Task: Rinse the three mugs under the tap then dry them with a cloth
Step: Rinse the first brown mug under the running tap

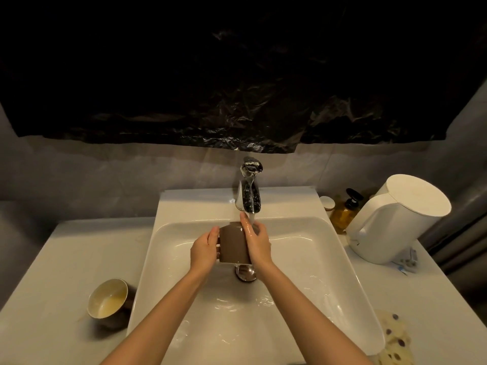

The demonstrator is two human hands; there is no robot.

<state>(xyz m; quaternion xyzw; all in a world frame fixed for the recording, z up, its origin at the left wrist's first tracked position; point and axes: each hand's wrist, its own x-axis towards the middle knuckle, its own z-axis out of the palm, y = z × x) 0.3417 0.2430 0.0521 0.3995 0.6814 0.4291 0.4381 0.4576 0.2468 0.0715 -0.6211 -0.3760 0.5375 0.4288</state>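
**Fingers of both hands clamped on a brown mug under the running tap**

Fingers (214,233) of the left hand (204,248) curl round the left side of the brown mug (233,243), with the thumb pointing up beside its wall. The right hand (259,243) grips the opposite side: its thumb lies up the mug to the rim, wet and shining, and its other fingers (261,229) bend round the far right edge. The mug is held between the two hands above the sink (342,259), tilted with its mouth turned away from the camera and its base towards the viewer. It sits directly below the spout of the chrome tap (249,193). A stream of water (251,219) falls onto the rim and the right thumb. The drain (245,272) shows just beneath the mug, and the basin floor glistens with water.

On the surface (52,272) left of the sink lies a second mug (108,301), tipped on its side with its pale interior facing the camera. Right of the sink stand a white kettle (395,219), an amber pump bottle (344,210) and a small white jar (327,202). A spotted cloth (395,338) lies at the near right corner, touching the sink's edge. Black plastic sheeting (237,75) covers the wall above the tap.
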